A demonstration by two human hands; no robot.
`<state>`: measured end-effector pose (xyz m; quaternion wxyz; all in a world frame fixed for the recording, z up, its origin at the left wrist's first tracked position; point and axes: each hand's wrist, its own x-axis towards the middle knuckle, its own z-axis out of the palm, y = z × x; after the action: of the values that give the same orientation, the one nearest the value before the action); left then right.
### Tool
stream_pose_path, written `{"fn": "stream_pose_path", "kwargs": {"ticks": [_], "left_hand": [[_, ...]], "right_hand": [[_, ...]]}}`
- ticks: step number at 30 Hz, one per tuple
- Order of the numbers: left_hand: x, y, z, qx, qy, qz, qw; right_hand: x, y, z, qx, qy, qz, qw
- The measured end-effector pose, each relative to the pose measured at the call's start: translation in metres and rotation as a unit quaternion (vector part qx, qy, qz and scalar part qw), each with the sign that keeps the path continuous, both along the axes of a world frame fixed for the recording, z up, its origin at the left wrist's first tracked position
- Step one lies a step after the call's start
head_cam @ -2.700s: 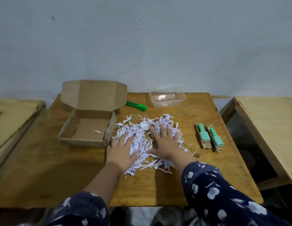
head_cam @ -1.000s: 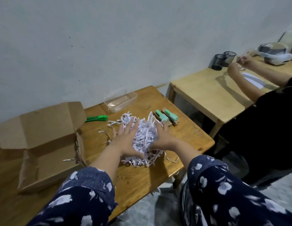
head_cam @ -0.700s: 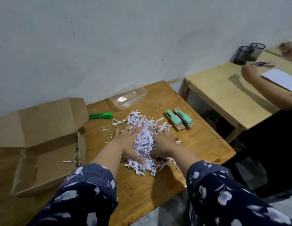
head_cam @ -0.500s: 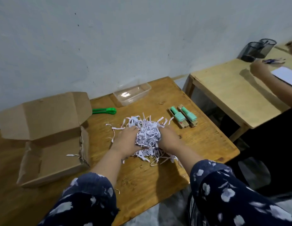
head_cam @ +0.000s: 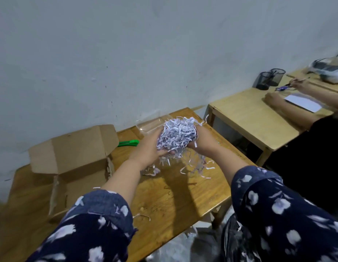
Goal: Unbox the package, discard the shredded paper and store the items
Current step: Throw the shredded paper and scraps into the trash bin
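Observation:
A bundle of white shredded paper (head_cam: 178,134) is cupped between my left hand (head_cam: 148,150) and my right hand (head_cam: 203,140), lifted above the wooden table (head_cam: 174,195). Loose strips (head_cam: 194,167) lie on the table under the bundle. The open cardboard box (head_cam: 77,167) sits at the left with its lid up. A clear plastic container (head_cam: 148,125) stands behind my hands, partly hidden. The two green-topped items seen earlier are hidden behind my right hand.
A green cutter (head_cam: 129,143) lies beside the box lid. A black bag (head_cam: 234,241) with paper scraps shows below the table's front edge. At a second table (head_cam: 249,118) on the right, another person's arm (head_cam: 289,108) rests near mesh pen cups (head_cam: 270,78).
My hands gathered the spread shredded paper into a bundle and lifted it off the table. A few strips stayed behind. The camera swung right.

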<state>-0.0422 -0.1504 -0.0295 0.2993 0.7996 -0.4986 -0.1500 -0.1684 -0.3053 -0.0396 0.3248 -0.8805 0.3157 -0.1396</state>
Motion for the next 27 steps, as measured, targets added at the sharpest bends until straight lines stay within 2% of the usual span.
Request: {"fn": "stream_pose_path", "kwargs": {"ticks": [5,10,14,18,21,27], "left_hand": [[-0.028,-0.017,0.029,-0.030,-0.017,-0.049,0.998],[-0.055,-0.055,0.036,-0.084,-0.021,-0.091,0.992],[-0.090,-0.091,0.028,-0.090,-0.032,-0.128,0.987],[-0.144,-0.131,0.018,-0.086,-0.035,-0.198,0.976],[-0.196,-0.152,0.003,-0.079,-0.004,-0.243,0.967],[-0.293,-0.188,-0.073,0.020,0.032,-0.322,0.946]], "right_hand": [[-0.046,0.006,0.037,-0.002,-0.036,-0.022,0.999],[-0.097,0.010,0.056,0.134,-0.102,-0.009,0.986],[-0.146,0.002,0.064,0.141,-0.134,-0.069,0.978],[-0.204,-0.022,0.049,0.121,-0.132,-0.134,0.975],[-0.253,-0.029,0.038,0.137,-0.118,-0.199,0.963],[-0.347,-0.036,-0.031,0.180,-0.061,-0.299,0.935]]}}
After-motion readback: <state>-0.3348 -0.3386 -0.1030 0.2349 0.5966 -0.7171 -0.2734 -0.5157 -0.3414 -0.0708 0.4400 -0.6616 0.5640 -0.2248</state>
